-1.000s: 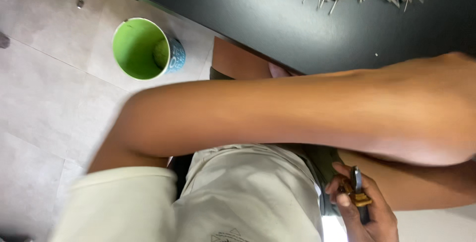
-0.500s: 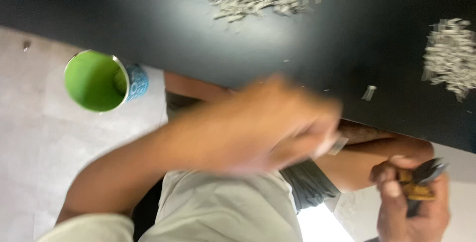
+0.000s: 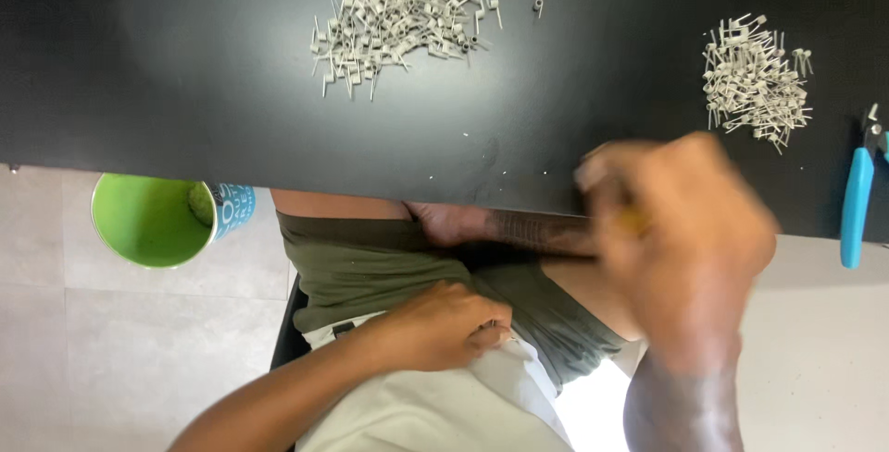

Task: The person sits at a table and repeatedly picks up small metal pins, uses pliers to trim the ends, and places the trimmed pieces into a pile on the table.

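My right hand [image 3: 681, 225] is blurred in motion at the near edge of the black table [image 3: 185, 91]. Its fingers are closed round a small tool, of which only a bit of yellow handle [image 3: 634, 221] shows. My left hand [image 3: 444, 327] rests on my lap with fingers curled and pinched against the pale cloth [image 3: 435, 415]. Whether something tiny sits between them is unclear. On the table lie two heaps of small grey metal pins: one far centre [image 3: 398, 21], one at the right [image 3: 755, 77].
Blue-handled pliers [image 3: 857, 194] lie at the table's right edge. A green cup [image 3: 148, 220] stands below the table edge at the left, over a grey tiled floor [image 3: 111, 350]. A single loose pin [image 3: 539, 3] lies beside the centre heap.
The view has swung up from lap to tabletop. My left hand dropped from in front of the table to my lap. My right hand rose with the tool to the table edge.
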